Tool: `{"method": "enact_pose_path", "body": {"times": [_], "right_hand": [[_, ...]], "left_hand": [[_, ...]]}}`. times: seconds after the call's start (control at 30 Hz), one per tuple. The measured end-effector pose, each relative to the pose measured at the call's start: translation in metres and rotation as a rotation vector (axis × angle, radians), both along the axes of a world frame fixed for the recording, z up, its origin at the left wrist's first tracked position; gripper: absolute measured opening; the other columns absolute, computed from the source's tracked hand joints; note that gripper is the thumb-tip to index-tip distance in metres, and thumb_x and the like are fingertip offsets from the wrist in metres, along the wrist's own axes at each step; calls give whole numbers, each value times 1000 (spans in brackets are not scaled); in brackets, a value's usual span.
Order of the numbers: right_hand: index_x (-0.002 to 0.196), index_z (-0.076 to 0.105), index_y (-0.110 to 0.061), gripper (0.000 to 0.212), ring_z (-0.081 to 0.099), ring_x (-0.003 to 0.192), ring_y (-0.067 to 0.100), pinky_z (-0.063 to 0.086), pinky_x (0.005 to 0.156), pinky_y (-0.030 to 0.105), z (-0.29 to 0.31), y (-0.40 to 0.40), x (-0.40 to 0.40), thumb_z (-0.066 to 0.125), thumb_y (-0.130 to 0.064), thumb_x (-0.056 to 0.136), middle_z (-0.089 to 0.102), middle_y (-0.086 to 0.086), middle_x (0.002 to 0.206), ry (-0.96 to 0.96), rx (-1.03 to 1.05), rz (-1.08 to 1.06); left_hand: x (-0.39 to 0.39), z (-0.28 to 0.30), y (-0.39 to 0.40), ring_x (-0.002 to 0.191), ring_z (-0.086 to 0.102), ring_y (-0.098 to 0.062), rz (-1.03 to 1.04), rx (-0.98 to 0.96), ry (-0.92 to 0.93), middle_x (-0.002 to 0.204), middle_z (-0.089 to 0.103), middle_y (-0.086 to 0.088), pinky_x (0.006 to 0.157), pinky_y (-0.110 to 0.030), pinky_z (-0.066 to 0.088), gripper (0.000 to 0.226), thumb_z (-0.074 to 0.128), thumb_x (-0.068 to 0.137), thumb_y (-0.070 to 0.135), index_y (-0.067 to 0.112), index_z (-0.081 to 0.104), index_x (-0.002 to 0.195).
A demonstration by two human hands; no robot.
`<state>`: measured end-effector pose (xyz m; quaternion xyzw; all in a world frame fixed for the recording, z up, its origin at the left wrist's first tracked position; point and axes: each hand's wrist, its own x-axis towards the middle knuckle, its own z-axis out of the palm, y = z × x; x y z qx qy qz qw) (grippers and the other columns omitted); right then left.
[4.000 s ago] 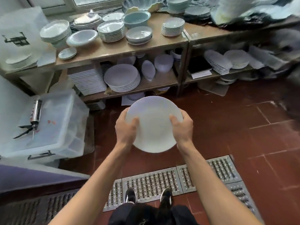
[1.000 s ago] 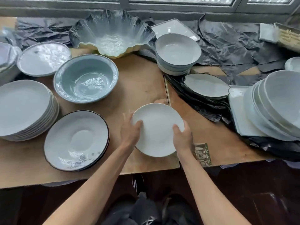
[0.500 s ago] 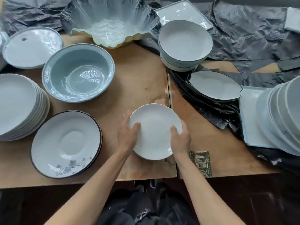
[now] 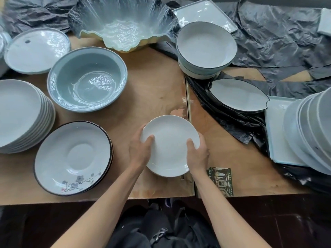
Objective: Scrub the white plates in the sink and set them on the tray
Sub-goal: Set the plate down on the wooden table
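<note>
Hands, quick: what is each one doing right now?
Left hand: grips the left rim of the white plate, thumb on top.
Right hand: grips the plate's right rim, thumb on top.

Wooden tabletop [image 4: 152, 83], two boards butted; crumpled black plastic sheeting [image 4: 279, 42] at back; dark floor [image 4: 35, 228]

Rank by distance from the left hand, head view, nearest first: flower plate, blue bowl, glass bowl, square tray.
From the left hand, which grips the white plate:
1. Flower plate, just to its left at the table's near edge.
2. Blue bowl, farther back on the left.
3. Glass bowl, at the back, centre.
4. Square tray, back right, partly behind the stacked bowls.
</note>
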<state>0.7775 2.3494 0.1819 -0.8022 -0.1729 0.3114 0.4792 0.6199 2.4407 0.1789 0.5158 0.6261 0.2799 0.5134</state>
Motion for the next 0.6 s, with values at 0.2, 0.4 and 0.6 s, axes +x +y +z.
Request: {"method": "enact_pose_path", "body": {"times": [0.2,0.4,0.6], "right_hand": [[125,62,-37,34,62,98,-5,48,65,7,1,-2,0,58,-26,92,69,-20,108,5,33,8],[118,63,-43,33,64,106,6,56,84,30,-1,-5,5,62,-23,92,69,-19,110,-16,60,42],[135,55,-28,38,59,109,13,47,83,27,2,-7,9,57,-26,97,62,-16,113,-119,-2,140]], "left_hand": [[-4,-1,1,99,62,4,-33,0,-15,108,70,21,88,-33,53,41,64,85,30,41,65,124],[-11,-1,4,104,66,-9,-124,9,-34,112,71,16,93,-37,55,42,64,88,28,39,64,128],[-18,7,13,113,62,-17,-281,91,96,124,68,9,97,-39,52,52,64,88,29,35,56,139]]}}
